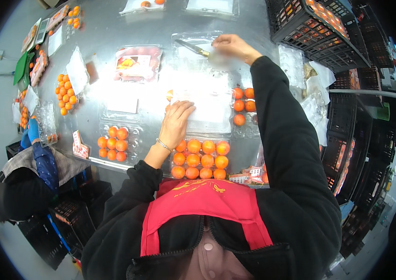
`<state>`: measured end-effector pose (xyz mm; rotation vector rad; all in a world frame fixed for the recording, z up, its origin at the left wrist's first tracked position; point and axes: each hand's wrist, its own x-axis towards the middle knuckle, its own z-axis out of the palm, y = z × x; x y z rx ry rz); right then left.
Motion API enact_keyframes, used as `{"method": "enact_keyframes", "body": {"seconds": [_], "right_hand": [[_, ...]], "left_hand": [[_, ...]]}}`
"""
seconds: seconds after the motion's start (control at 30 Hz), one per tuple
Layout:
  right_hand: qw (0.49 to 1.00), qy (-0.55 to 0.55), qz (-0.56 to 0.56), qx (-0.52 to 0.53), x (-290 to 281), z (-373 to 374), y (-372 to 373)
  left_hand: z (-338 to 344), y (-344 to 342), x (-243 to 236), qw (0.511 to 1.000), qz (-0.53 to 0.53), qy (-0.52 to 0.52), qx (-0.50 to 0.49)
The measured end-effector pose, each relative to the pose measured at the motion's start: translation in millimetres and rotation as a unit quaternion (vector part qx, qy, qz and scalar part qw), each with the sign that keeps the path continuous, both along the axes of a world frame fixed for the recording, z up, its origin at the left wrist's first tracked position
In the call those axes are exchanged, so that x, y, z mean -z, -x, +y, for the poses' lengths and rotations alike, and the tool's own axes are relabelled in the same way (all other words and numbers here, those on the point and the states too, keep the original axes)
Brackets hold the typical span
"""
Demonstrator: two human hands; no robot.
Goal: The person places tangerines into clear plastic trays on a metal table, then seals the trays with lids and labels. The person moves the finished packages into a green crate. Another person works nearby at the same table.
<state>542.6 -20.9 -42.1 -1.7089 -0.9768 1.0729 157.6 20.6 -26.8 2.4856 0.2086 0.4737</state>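
Observation:
My left hand (178, 122) lies with fingers stretched out on a clear plastic lid with a white sheet (211, 112). An orange fruit (169, 94) shows just beyond its fingertips. Below that lid, close to my body, a clear tray of round orange fruits (200, 160) sits in rows. Farther off, my right hand (235, 47) is raised with its fingers curled together. Under them is a blurred patch, and what they hold cannot be made out. Beside those fingers, a knife (192, 47) lies over another clear plastic container (184, 37).
More fruit trays stand left (113, 143) and right (239, 106). A closed pack of red fruit (137, 64) lies beyond. Black crates (319, 32) are stacked at the right. At the far left, another person's blue-gloved hand (33, 129) reaches to a clear tray (47, 122).

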Motion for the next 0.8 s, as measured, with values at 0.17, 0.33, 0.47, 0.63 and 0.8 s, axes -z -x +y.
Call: {"method": "enact_keyframes", "body": {"seconds": [0.17,0.33,0.47,0.63,0.8], "right_hand": [[0.897,0.135,-0.412,-0.087,28,18,25],[0.885,0.115,-0.451,-0.031,4,12,7],[0.852,-0.01,-0.474,0.223,-58,-24,0],[0.863,-0.207,-0.405,0.221,-72,-100,124],[0.864,-0.048,-0.495,0.07,-27,-136,231]], "left_hand": [[-1,-1,-4,1.0,0.009,-0.006,-0.004],[0,-2,0,0.999,0.007,-0.033,0.003],[6,1,8,0.999,-0.025,0.029,-0.001],[10,-2,18,0.991,-0.11,0.058,-0.043],[2,22,10,0.967,-0.202,0.063,-0.143]]}}
